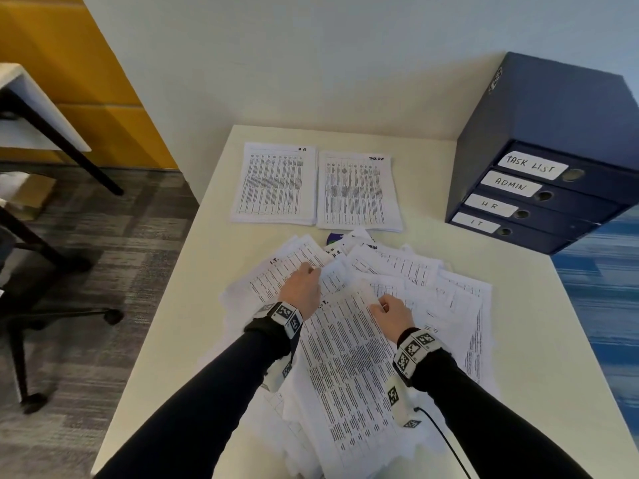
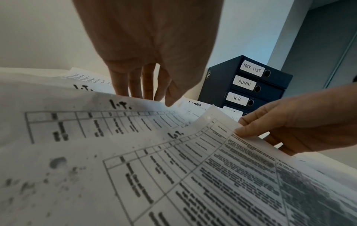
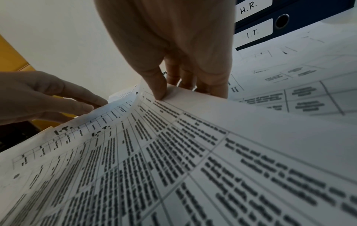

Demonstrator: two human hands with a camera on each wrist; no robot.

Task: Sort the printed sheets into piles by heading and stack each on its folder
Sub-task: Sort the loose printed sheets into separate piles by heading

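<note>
I.T. sheet [image 1: 349,347] lies on messy pile [image 1: 415,271], middle of frame, on counter [image 1: 518,305]. Your right hand [image 1: 392,314] pinches its top corner; left hand [image 1: 301,288] pinches next sheet. Paper thin, floppy, tears easy: hold by edge.

Loose sheets [image 1: 397,271] crowd table [image 1: 173,333]; folders [image 1: 539,188] block right

Table [image 1: 166,340] stands against the wall. At its far edge lie two squared piles side by side: H.R. pile [image 1: 275,183] left, task list pile [image 1: 358,191] right, nearly touching. Stack of four folders [image 1: 539,195] lies at the far right corner: task list on top, then admin, H.R., I.T. lowest. Loose heap of sheets [image 1: 397,281] is spread across the near middle, just before the two piles. Office chair [image 1: 41,305] stands left of the table, on the floor.
</note>
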